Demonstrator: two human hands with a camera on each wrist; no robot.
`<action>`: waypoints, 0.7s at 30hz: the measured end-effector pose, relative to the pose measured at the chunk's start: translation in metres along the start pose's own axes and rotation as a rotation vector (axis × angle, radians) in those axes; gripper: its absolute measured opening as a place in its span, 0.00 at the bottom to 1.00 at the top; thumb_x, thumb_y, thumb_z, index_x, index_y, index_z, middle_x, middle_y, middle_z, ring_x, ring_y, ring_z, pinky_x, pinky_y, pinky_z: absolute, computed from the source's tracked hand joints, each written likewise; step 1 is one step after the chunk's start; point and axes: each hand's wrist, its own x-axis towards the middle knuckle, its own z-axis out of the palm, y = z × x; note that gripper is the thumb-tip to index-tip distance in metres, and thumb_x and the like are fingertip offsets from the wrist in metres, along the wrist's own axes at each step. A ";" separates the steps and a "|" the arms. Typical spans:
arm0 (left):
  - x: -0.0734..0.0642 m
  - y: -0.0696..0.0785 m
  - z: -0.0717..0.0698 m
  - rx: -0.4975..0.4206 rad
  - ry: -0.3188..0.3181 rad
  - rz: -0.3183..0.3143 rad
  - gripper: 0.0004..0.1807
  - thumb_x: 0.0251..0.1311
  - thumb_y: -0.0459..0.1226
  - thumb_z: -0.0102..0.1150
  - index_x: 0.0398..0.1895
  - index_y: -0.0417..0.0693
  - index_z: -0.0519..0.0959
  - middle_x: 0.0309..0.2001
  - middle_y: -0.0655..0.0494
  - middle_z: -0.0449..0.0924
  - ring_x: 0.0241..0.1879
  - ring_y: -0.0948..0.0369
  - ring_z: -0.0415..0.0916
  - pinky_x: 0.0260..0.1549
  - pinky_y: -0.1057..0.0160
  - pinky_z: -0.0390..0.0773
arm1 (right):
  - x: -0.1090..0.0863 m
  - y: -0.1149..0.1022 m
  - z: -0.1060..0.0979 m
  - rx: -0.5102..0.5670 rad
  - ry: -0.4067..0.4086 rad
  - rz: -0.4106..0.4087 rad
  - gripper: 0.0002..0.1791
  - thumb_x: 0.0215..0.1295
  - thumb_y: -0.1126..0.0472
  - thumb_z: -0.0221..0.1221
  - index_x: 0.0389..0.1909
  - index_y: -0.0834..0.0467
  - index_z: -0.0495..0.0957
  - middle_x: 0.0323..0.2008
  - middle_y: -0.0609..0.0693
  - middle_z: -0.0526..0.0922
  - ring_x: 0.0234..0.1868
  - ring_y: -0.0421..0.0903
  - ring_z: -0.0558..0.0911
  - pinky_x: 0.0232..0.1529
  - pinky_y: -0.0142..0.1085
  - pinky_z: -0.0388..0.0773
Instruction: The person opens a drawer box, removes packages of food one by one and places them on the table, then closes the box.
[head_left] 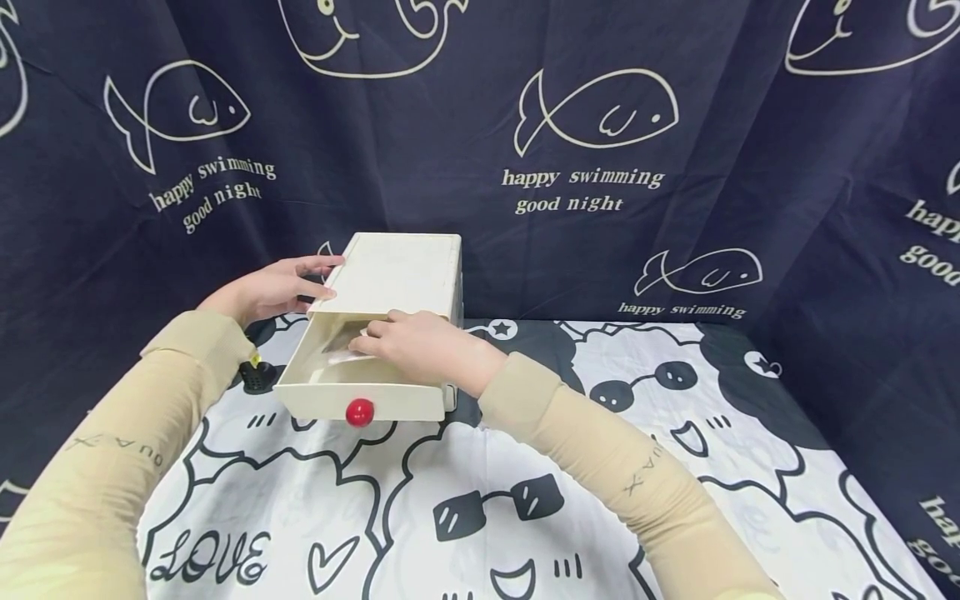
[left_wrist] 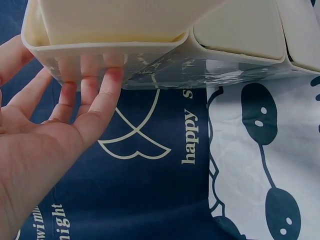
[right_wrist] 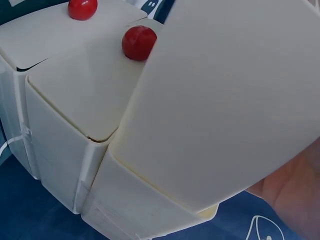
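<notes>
Head cam: L hand (head_left: 273, 287) up against the L side of a white drawer unit (head_left: 405, 267), fingers extended, touching, no clench. R hand (head_left: 420, 342) dips into the pulled-out drawer (head_left: 397, 402), fingertips at a clear/whitish item (head_left: 347, 354); gripped or just touched, can't tell. Red knob (head_left: 360, 412) on the drawer front, nearer the wearer than the R hand. Just nearside of the L hand, by the cuff: small black perforated item w/ a yellow bit (head_left: 255, 360). Surface: B&W cartoon cloth (head_left: 465, 467), sunglasses faces, "LOVE" on the near L, spreading nearside of both hands & off to the R. Beyond the hands, a navy curtain (head_left: 450, 192), pale fish, "happy swimming good night", wrapping round both sides too.

L wrist cam: L fingertips rest on the unit's wall, hand relaxed; shiny clear tape (left_wrist: 210, 75) R of them, curtain behind, cloth further R.

R wrist cam: drawer's pale underside fills the R half, hiding most of the R hand, so grip unreadable; two lower red knobs (right_wrist: 139, 43) up-L of it, curtain below.
</notes>
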 end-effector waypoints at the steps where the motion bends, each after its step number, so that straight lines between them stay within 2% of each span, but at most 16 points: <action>1: 0.000 0.000 0.000 -0.003 0.000 0.000 0.39 0.62 0.32 0.56 0.74 0.49 0.51 0.71 0.42 0.41 0.57 0.53 0.62 0.48 0.60 0.73 | 0.000 0.000 0.000 -0.008 0.017 -0.001 0.24 0.66 0.63 0.54 0.61 0.43 0.70 0.49 0.44 0.78 0.46 0.47 0.77 0.38 0.40 0.80; 8: 0.001 -0.002 -0.001 -0.009 -0.003 0.002 0.39 0.62 0.32 0.56 0.74 0.50 0.51 0.71 0.43 0.42 0.58 0.52 0.61 0.50 0.58 0.72 | -0.001 -0.003 0.004 -0.114 0.121 -0.004 0.20 0.66 0.64 0.53 0.58 0.46 0.72 0.47 0.44 0.77 0.44 0.45 0.77 0.31 0.37 0.80; 15: 0.001 -0.003 0.000 -0.004 0.002 0.006 0.39 0.62 0.32 0.56 0.74 0.50 0.51 0.70 0.43 0.43 0.58 0.51 0.60 0.51 0.56 0.72 | -0.004 -0.005 0.002 -0.224 0.242 0.009 0.15 0.67 0.66 0.50 0.51 0.49 0.73 0.44 0.44 0.78 0.39 0.46 0.78 0.23 0.35 0.77; 21: 0.001 -0.001 0.001 -0.002 0.000 -0.005 0.39 0.62 0.32 0.55 0.74 0.50 0.50 0.72 0.42 0.40 0.62 0.48 0.56 0.59 0.47 0.65 | -0.006 -0.006 0.001 -0.247 0.292 0.031 0.13 0.66 0.67 0.48 0.48 0.50 0.73 0.41 0.44 0.76 0.36 0.46 0.77 0.19 0.34 0.74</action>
